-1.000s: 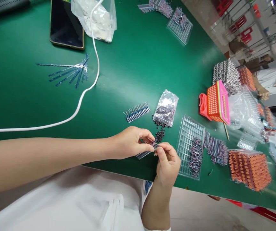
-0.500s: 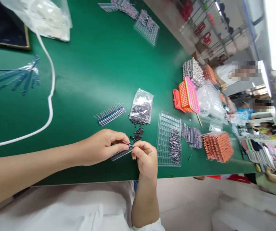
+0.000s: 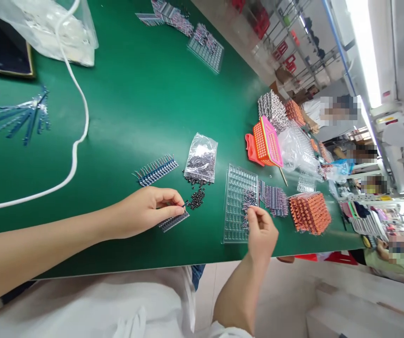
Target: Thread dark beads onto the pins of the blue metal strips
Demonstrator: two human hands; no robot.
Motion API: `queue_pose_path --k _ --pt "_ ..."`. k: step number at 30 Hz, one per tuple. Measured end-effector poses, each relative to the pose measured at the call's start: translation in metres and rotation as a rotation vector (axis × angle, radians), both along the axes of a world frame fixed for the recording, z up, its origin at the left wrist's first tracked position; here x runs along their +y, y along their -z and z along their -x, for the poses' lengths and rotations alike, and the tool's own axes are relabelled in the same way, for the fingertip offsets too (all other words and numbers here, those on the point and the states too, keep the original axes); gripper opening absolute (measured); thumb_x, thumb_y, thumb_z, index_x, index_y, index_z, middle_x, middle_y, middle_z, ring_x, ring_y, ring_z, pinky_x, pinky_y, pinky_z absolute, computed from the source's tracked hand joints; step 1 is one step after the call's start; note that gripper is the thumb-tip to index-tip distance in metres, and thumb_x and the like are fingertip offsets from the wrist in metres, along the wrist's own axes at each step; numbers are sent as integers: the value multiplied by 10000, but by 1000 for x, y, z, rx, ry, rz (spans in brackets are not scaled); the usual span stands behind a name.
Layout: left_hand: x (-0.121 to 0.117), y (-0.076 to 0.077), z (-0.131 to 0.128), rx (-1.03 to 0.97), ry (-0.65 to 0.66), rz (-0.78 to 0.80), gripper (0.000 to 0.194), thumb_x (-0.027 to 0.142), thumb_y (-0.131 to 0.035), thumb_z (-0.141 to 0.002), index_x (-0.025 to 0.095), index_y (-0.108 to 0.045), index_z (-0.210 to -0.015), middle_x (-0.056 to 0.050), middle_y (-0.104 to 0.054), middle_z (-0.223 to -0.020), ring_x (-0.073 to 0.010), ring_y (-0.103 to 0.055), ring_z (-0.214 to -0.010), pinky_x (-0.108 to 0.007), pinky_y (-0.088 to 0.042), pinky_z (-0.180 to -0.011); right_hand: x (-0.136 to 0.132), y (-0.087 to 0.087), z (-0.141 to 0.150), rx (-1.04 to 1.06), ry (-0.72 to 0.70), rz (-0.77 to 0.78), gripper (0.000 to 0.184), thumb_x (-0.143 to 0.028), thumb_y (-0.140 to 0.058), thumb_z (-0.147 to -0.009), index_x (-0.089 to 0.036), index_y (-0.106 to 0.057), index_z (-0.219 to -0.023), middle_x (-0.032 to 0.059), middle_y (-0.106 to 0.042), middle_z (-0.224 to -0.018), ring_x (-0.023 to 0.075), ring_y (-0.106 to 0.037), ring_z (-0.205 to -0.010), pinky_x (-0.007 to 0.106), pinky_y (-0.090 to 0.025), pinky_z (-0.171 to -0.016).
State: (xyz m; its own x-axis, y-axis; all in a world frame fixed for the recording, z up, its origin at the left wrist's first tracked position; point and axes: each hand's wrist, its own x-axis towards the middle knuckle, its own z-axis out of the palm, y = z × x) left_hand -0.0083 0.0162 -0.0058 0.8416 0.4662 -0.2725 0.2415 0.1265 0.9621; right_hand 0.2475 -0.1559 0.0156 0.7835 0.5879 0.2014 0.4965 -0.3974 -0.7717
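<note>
My left hand [image 3: 156, 206] is closed, thumb against fingers, on a dark strip of small parts [image 3: 174, 220] just over the table. A short dark piece sticks out at the fingertips. My right hand [image 3: 262, 230] is pinched at a pile of thin purple-pink pieces [image 3: 250, 197] in a clear compartment tray [image 3: 233, 206]; whatever lies between its fingertips is too small to make out. Beyond my left hand is a heap of small black beads [image 3: 197, 197], spilling from a clear plastic bag [image 3: 202, 157]. A second strip with upright pins [image 3: 157, 170] lies left of it.
A white cable [image 3: 78, 145] crosses the green table [image 3: 135, 103] on the left, near a fan of blue strips [image 3: 29, 115]. At right are an orange-pink basket [image 3: 267, 141], rows of pieces [image 3: 275, 201] and an orange stack [image 3: 309, 213]. Another tray [image 3: 209, 56] lies at the far side.
My right hand has moved right, away from the strip in my left hand, to the pile in the clear tray. My left hand still holds the strip. The view has shifted slightly.
</note>
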Motion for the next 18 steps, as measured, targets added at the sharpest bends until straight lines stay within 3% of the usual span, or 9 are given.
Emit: queue_pose_path --k 2,5,9,12,15,18 --pt "0 0 0 13 7 -12 367 550 -598 -884 191 -666 -857 -26 -709 -813 -184 -630 -775 -268 -489 -711 -4 -1 -37 -183 38 110 363 -500 -659 -835 -168 -735 -962 86 -733 -918 202 -652 -812 324 -499 -765" --pt "0 1 -1 21 -12 -27 372 553 -590 -883 191 -667 -850 -21 -704 -799 -182 -631 -762 -263 -490 -693 -1 6 -80 -372 -28 276 440 -533 -553 -882 -143 -738 -969 123 -737 -952 206 -656 -807 329 -502 -759" --pt "1 1 -3 9 -62 -22 334 521 -602 -875 193 -665 -853 -11 -711 -795 -171 -639 -750 -250 -494 -677 6 17 -98 -447 -62 346 515 -594 -529 -865 -131 -754 -893 136 -722 -884 217 -615 -738 380 -486 -789" --pt "2 0 -4 -2 -106 -13 309 492 -619 -860 186 -664 -838 -7 -708 -781 -165 -641 -737 -246 -490 -661 4 14 -75 -507 -66 330 510 -565 -510 -899 -122 -751 -974 148 -706 -912 237 -613 -798 398 -472 -829" --pt "2 0 -5 -4 -150 16 302 474 -635 -842 174 -662 -822 -16 -708 -781 -173 -647 -750 -261 -497 -684 0 6 -27 -551 -122 220 367 -458 -540 -940 -167 -741 -1038 121 -714 -966 232 -638 -885 359 -476 -832" --pt "2 1 -5 -9 -184 60 284 448 -650 -826 164 -659 -829 -26 -714 -803 -180 -654 -777 -279 -506 -718 3 7 28 -395 -344 160 213 -336 -579 -946 -227 -731 -1048 80 -713 -998 205 -648 -891 328 -484 -805"
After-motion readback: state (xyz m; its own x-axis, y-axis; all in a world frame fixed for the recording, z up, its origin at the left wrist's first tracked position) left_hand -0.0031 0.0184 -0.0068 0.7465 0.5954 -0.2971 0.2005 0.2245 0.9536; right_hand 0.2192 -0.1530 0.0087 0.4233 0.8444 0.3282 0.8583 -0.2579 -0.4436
